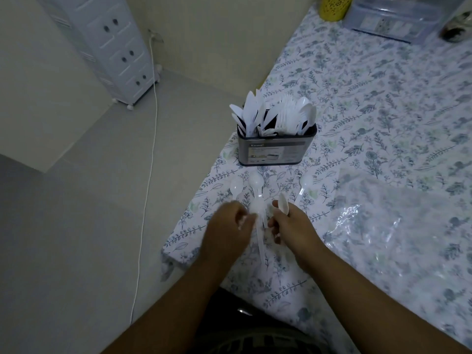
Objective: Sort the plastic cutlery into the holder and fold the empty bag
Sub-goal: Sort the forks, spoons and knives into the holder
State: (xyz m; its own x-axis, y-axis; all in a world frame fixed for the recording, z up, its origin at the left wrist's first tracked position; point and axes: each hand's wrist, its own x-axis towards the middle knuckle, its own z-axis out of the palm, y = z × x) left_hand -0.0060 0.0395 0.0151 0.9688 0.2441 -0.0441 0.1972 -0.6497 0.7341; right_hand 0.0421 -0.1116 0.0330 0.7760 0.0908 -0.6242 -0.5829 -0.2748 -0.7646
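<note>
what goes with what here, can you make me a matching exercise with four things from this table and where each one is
Things:
1. holder
2. empty bag
3. yellow container
4. lone spoon

Places:
A. far end of the table, by the wall
B. flat on the cloth, right of the hands
C. on the cloth between holder and bag
D. upright near the table's left edge, full of cutlery

Pairs: 1-D, 2-B, 3-A, 4-C

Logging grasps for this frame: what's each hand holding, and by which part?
Right hand grips a white plastic spoon by its handle, bowl sticking up. Left hand curls round the handles of the spoons on the cloth; blur hides exactly how many.
</note>
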